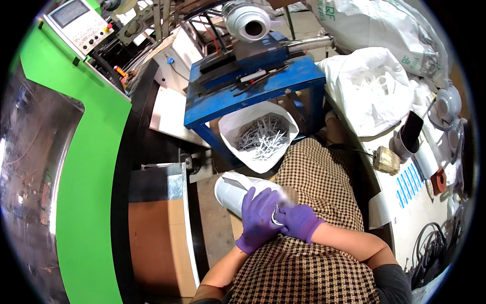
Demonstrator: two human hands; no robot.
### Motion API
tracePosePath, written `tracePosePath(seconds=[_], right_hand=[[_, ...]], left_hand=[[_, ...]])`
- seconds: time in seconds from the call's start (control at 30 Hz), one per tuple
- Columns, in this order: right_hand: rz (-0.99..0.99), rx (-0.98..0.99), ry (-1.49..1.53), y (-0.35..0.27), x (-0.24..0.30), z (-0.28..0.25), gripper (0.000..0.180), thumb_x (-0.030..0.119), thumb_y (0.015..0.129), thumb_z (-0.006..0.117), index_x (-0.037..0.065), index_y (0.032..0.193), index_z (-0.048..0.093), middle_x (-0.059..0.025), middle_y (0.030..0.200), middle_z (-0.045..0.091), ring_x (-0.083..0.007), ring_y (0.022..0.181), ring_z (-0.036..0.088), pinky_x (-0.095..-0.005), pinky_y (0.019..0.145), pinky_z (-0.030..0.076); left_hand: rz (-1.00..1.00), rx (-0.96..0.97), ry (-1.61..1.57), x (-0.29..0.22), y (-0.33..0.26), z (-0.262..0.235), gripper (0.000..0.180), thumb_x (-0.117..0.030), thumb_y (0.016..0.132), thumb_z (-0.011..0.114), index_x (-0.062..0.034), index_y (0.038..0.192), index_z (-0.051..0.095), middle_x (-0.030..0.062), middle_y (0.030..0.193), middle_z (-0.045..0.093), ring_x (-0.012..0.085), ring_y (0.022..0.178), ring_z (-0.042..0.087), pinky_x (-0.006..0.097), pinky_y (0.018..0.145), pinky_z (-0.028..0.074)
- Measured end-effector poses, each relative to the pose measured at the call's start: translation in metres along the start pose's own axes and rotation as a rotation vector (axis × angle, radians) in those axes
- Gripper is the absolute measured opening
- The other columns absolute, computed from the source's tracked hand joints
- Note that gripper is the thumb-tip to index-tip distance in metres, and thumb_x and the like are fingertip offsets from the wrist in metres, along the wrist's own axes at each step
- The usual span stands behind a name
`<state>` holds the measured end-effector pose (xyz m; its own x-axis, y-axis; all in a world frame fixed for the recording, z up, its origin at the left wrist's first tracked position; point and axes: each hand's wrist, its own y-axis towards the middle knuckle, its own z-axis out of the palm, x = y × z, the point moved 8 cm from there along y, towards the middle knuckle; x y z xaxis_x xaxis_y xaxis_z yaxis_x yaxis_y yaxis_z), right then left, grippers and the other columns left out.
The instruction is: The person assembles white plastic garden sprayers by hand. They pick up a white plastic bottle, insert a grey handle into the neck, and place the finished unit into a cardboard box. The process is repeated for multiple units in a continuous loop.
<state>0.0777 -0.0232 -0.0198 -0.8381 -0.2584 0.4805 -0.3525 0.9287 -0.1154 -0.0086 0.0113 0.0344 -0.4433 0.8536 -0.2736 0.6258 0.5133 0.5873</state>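
A pale grey-white plastic jug (234,198) with a handle lies tilted across my lap, its wide end pointing away to the left. My left hand (260,218), in a purple glove, is wrapped over the jug's near part. Close against it, my right hand (302,223), also gloved in purple, is closed at the jug's near end. A small pale rim (277,216) shows between the two hands. Whatever the right fingers hold is hidden, and a blurred patch lies just above them. A brown checked apron (324,177) covers my lap under the jug.
Ahead stands a blue metal bench (253,93) with pens on it. Beneath it a white sack (230,124) holds thin plastic scraps. A green machine (96,167) fills the left, beside an open cardboard box (157,243). The white table (374,167) at right carries a phone (412,126) and a sponge-like block (386,160).
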Motion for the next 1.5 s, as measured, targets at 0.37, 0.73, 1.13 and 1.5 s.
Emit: tracePosePath(seconds=[0.37, 0.73, 1.13, 1.5], right_hand=[[0.189, -0.072, 0.429, -0.007, -0.037, 0.002, 0.036, 0.011, 0.089, 0.06, -0.001, 0.123, 0.059, -0.0256, 0.105, 0.07, -0.0423, 0.098, 0.07, -0.0489, 0.088, 0.055], [-0.183, -1.068, -0.026, -0.047, -0.082, -0.198, 0.035, 0.015, 0.085, 0.079, 0.01, 0.119, 0.07, -0.0124, 0.114, 0.072, -0.0302, 0.1, 0.071, -0.0374, 0.087, 0.058], [1.099, -0.474, -0.54, -0.048, -0.421, -0.291, 0.035, 0.035, 0.086, 0.073, 0.009, 0.109, 0.077, -0.0198, 0.123, 0.069, -0.0356, 0.116, 0.068, -0.0446, 0.097, 0.054], [0.36, -1.248, 0.519, -0.101, -0.3, -0.294, 0.036, 0.016, 0.096, 0.062, 0.015, 0.132, 0.064, -0.0072, 0.098, 0.071, -0.0221, 0.081, 0.069, -0.0345, 0.075, 0.053]], left_hand=[[0.213, 0.02, -0.016, -0.009, 0.037, 0.039, 0.046, -0.027, 0.075, 0.08, -0.0115, 0.117, 0.069, 0.0061, 0.118, 0.07, 0.0276, 0.115, 0.067, 0.058, 0.119, 0.029], [-0.233, -0.563, -0.144, 0.151, 0.066, -0.071, 0.079, -0.034, 0.071, 0.091, -0.0009, 0.134, 0.059, 0.0139, 0.135, 0.061, 0.0297, 0.125, 0.058, 0.044, 0.11, 0.044], [-0.088, -0.603, -0.078, 0.074, 0.003, -0.128, 0.09, -0.052, 0.072, 0.084, 0.0003, 0.137, 0.051, 0.0204, 0.142, 0.053, 0.0381, 0.13, 0.054, 0.05, 0.111, 0.043], [-0.133, -0.436, -0.143, 0.064, 0.008, -0.144, 0.092, -0.056, 0.065, 0.092, 0.0002, 0.129, 0.057, 0.0183, 0.125, 0.064, 0.0368, 0.114, 0.065, 0.049, 0.099, 0.054]])
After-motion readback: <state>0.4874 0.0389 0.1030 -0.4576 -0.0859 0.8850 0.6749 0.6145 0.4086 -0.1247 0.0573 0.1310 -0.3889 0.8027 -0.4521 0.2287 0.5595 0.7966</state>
